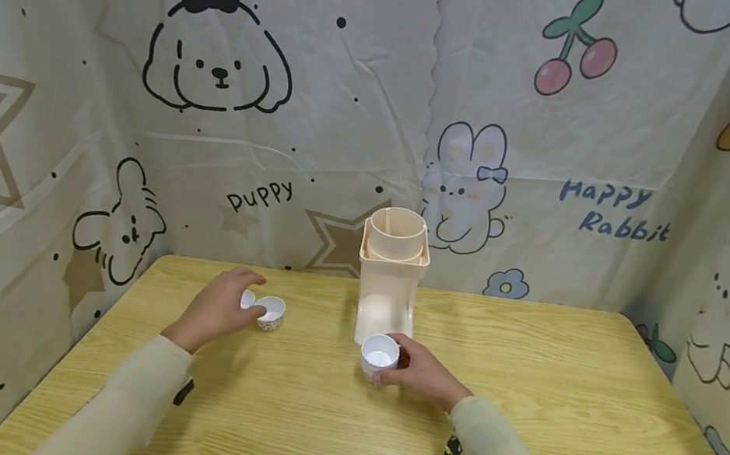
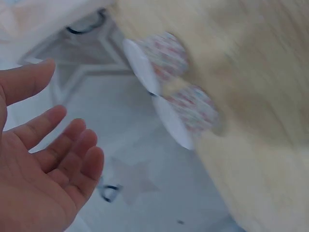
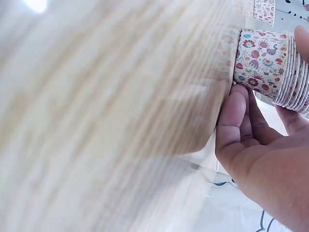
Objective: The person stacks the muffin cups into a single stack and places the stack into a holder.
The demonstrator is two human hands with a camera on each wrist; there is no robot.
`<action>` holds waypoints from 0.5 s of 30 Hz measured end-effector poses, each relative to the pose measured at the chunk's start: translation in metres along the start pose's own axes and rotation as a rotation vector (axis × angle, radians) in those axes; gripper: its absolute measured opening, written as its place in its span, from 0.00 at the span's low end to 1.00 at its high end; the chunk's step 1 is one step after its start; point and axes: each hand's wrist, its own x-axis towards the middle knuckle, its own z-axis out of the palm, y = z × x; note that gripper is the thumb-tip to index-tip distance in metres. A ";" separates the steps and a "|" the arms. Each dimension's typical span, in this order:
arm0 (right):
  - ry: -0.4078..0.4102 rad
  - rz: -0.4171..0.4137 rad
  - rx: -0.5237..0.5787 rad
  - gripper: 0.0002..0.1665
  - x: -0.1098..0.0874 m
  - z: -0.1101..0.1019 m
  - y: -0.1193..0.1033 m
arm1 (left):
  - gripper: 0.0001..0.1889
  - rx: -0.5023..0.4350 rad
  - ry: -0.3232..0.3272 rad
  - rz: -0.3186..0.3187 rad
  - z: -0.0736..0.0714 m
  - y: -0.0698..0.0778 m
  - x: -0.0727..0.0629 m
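My right hand (image 1: 424, 374) holds a stack of paper cups (image 3: 260, 63) with a colourful flower print and several nested white rims. The stack stands on the table, mouth up, its thumb and fingers on either side. Over at the left, two paper cups (image 1: 271, 316) stand side by side, one partly hidden behind my left hand (image 1: 218, 309). In the left wrist view this hand's fingers (image 2: 63, 154) are loosely bent and apart from the two printed cups (image 2: 166, 55). A cream cup dispenser (image 1: 390, 282) with a round tube on top stands just behind the stack.
The wooden table (image 1: 293, 421) has its back edge against a printed cloth (image 1: 356, 100). This cloth also hangs along the left and right sides. Light reflects off the table near the front.
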 end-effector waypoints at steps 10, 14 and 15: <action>0.003 0.006 -0.010 0.37 0.001 0.000 0.002 | 0.29 0.042 -0.052 -0.097 0.010 -0.050 0.005; 0.007 0.010 -0.019 0.36 0.001 -0.001 0.003 | 0.32 0.032 -0.109 -0.151 0.012 -0.062 0.006; 0.007 0.008 -0.019 0.36 0.001 -0.001 0.003 | 0.33 0.024 -0.119 -0.159 0.014 -0.065 0.007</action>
